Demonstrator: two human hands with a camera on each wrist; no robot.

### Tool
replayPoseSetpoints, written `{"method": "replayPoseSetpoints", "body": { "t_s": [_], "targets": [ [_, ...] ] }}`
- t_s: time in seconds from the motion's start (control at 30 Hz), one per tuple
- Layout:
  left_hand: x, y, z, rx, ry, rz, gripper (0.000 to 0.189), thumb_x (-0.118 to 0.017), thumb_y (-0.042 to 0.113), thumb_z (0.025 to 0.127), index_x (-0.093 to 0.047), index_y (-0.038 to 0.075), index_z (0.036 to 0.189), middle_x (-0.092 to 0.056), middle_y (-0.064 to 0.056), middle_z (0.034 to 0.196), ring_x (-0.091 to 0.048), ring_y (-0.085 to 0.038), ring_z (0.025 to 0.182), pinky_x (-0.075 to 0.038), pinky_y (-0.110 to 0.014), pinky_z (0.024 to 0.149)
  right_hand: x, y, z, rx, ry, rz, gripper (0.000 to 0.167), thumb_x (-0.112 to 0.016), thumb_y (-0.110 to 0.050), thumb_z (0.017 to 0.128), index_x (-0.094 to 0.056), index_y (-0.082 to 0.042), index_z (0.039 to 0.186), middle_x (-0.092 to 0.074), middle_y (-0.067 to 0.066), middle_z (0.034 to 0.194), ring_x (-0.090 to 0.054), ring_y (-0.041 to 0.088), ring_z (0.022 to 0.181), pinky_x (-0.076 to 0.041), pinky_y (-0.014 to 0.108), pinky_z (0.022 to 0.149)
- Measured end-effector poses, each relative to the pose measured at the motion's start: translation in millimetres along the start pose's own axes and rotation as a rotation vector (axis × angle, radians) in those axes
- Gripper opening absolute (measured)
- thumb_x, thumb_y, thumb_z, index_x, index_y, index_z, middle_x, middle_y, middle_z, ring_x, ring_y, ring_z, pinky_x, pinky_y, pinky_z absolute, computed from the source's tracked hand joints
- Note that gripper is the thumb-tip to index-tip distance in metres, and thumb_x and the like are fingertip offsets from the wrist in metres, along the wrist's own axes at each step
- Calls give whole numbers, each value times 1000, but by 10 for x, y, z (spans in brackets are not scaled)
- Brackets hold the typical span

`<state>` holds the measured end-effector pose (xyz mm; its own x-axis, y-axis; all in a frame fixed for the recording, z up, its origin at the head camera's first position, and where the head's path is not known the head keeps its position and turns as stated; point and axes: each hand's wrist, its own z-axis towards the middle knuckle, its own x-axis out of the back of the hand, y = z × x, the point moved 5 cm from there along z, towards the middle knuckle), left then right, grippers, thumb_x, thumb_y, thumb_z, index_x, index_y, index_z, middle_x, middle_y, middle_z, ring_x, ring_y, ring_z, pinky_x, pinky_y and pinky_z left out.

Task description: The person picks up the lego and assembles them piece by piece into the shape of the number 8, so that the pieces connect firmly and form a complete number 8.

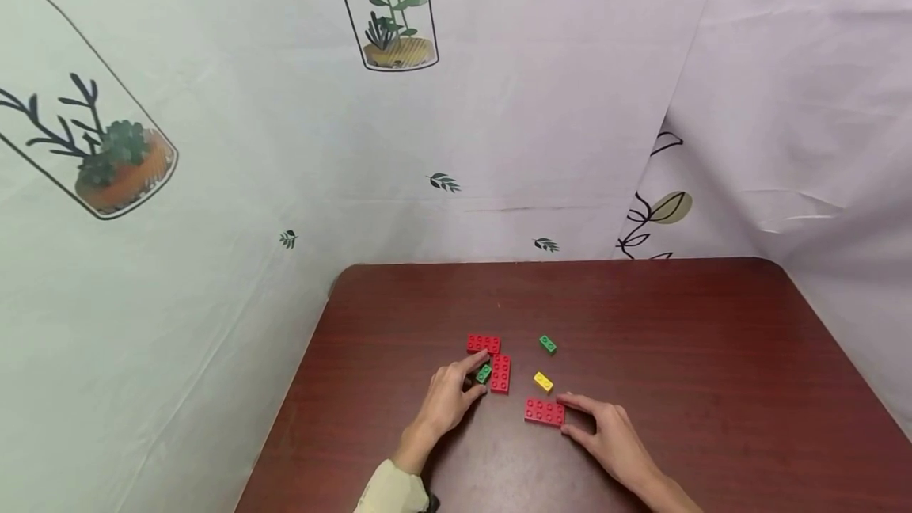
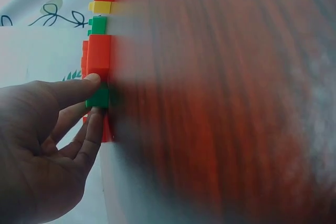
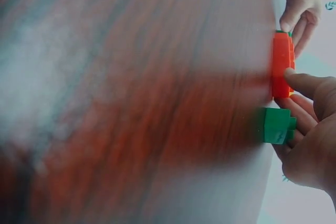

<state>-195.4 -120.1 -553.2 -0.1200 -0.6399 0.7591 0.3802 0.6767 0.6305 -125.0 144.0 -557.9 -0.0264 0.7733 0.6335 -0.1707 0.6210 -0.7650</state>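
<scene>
My left hand (image 1: 445, 396) pinches a small green brick (image 1: 484, 373) between thumb and fingers, low over the table. A red brick (image 1: 501, 374) stands right beside the green one, and another red brick (image 1: 484, 343) lies behind it, close to the index fingertip. With thumb and index finger at its two right corners, my right hand (image 1: 614, 438) grips a wider red brick (image 1: 545, 412), studs up. The right wrist view shows this red brick (image 3: 282, 64) under the thumb, and a green brick (image 3: 276, 125) overlapping the fingers.
A yellow brick (image 1: 544, 381) lies just behind the right hand's red brick, and a small green brick (image 1: 547, 344) lies farther back. Everything rests on a dark reddish-brown table (image 1: 677, 339). Pale patterned cloth (image 1: 499, 117) hangs behind the table and on both sides.
</scene>
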Motion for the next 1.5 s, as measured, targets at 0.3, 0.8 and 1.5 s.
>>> {"method": "replayPoseSetpoints", "body": {
  "t_s": [0.3,0.8,1.5],
  "targets": [
    [5,20,-11,16,-13,-22,54,-85,8,92,-68,11,143,-78,0,103,-66,-4,84,-59,-27,76,-2,14,1,-5,6,1,41,-91,-2,81,-81,-13,119,-78,6,119,-74,27,114,-61,44,95],
    [7,6,-82,18,0,-71,48,-84,9,93,-70,10,139,-78,1,119,-69,-5,89,-61,-28,78,-13,-12,-10,10,-7,4,40,-90,-2,83,-81,-12,120,-78,8,120,-73,30,115,-60,46,95],
    [206,158,-257,-21,47,-49,46,-84,14,93,-71,7,137,-78,-5,121,-73,-25,114,-60,-46,96,-29,-60,-22,112,-7,-33,39,-91,-4,83,-81,-9,120,-79,2,117,-74,24,112,-62,42,93]
  ]
}}
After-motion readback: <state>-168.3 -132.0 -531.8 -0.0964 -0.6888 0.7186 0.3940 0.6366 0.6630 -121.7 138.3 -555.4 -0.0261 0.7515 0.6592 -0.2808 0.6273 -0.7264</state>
